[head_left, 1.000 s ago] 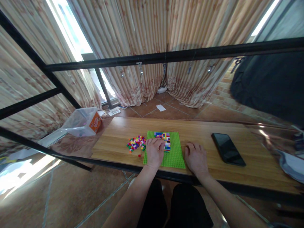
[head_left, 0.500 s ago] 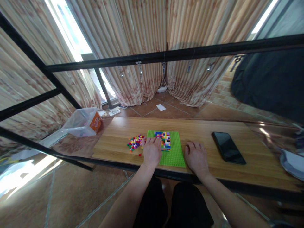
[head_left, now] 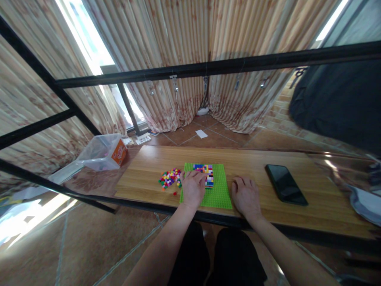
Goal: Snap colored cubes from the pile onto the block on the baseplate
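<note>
My left hand is palm down over a green studded baseplate, its bent fingers covering part of a block of multicoloured toy bricks. Its fingertips are drawn together over the bricks, and whatever they hold is too small to make out. Left of that hand a heap of loose small bricks lies on the wood, with one red brick apart from it. My right hand rests on the tabletop beside the baseplate's right edge, fingers loosely stretched and holding nothing.
A black phone lies on the wooden table, right of my right hand. On the floor at the left stands a clear plastic bin with an orange label. A black metal bar crosses in front of the curtains.
My left hand has shifted slightly right, away from the loose bricks and further over the brick block. The right hand stays where it was.
</note>
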The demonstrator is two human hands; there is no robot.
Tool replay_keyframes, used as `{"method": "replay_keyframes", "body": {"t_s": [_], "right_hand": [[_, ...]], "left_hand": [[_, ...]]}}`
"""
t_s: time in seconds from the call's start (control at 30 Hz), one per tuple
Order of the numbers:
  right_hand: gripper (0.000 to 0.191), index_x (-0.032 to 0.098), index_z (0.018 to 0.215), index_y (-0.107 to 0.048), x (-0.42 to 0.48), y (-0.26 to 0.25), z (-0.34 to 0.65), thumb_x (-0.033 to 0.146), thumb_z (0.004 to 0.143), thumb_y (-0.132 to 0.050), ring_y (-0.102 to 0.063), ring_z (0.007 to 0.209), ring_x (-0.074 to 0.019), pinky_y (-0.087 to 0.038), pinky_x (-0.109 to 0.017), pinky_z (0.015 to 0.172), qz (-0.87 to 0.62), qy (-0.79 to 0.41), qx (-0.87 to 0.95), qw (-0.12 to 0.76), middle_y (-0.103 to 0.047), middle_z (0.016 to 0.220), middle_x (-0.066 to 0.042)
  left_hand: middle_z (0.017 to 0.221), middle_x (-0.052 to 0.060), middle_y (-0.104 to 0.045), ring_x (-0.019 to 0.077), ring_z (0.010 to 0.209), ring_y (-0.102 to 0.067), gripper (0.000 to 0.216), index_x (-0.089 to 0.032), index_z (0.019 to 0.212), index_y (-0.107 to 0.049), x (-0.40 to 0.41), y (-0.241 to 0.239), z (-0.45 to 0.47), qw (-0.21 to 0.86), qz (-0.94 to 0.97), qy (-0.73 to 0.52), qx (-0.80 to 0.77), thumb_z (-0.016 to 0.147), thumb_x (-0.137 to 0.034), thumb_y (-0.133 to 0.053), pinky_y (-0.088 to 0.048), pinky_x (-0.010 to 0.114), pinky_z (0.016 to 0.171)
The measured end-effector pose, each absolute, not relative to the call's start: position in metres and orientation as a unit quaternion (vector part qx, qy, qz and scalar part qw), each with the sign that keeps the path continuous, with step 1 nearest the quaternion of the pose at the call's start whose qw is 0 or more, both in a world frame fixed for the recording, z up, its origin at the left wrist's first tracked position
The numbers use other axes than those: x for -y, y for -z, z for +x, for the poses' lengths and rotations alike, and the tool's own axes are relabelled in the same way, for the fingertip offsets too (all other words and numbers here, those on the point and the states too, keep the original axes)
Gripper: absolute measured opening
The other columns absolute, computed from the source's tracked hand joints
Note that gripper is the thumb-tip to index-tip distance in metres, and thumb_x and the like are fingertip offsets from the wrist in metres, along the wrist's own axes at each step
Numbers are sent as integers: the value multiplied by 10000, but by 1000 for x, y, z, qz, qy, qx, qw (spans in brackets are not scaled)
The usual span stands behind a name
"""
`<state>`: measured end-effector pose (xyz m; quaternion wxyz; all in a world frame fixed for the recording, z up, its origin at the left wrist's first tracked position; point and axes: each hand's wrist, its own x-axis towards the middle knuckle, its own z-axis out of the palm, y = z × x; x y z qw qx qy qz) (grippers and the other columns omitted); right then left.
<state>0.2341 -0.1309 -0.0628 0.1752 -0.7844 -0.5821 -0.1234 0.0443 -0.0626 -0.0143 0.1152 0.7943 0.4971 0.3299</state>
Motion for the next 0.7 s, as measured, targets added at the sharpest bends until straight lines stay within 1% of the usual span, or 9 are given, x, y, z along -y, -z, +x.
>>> {"method": "replay_keyframes", "body": {"t_s": [0.17,0.33,0.4,0.5,0.6,0.7], "right_hand": [[246,161,1052,-649,131,62,234,238,955,-437,-504,986,-264,-331,-366,818,-786,119,583,170,-643,1110,-115],[244,157,1049,-645,131,63,234,238,956,-435,-505,990,-257,-332,-358,813,-785,116,583,175,-639,1094,-116],[245,154,1045,-646,131,63,234,239,956,-434,-504,990,-256,-332,-357,813,-786,115,582,175,-640,1083,-116],[246,155,1041,-649,130,63,233,238,953,-434,-501,988,-257,-331,-359,813,-787,115,580,175,-642,1081,-115],[249,154,1039,-651,130,63,233,240,949,-435,-499,975,-258,-329,-363,810,-788,116,579,174,-643,1086,-120],[256,150,1036,-654,130,63,234,240,948,-430,-496,975,-263,-329,-368,810,-785,118,583,173,-645,1082,-127]], "left_hand": [[943,10,-753,214,910,-623,186,-273,856,-767,58,7,48,161,776,-324,-517,845,-132,-647,-352,453,955],[864,2,-746,215,899,-636,258,-244,1011,-733,55,5,45,191,766,-315,-527,802,-106,-669,-361,460,978],[887,3,-746,210,912,-640,288,-240,1062,-714,56,4,43,193,770,-311,-522,819,-105,-641,-373,449,980],[1021,17,-740,209,990,-632,307,-244,1106,-693,63,4,38,163,792,-302,-504,866,-103,-565,-360,454,1020],[1174,35,-701,227,1091,-597,331,-260,1171,-664,71,6,34,103,822,-280,-485,920,-131,-493,-312,503,1076],[1221,51,-677,258,1132,-567,364,-277,1223,-643,78,11,33,54,840,-243,-482,929,-145,-476,-281,557,1100]]}}
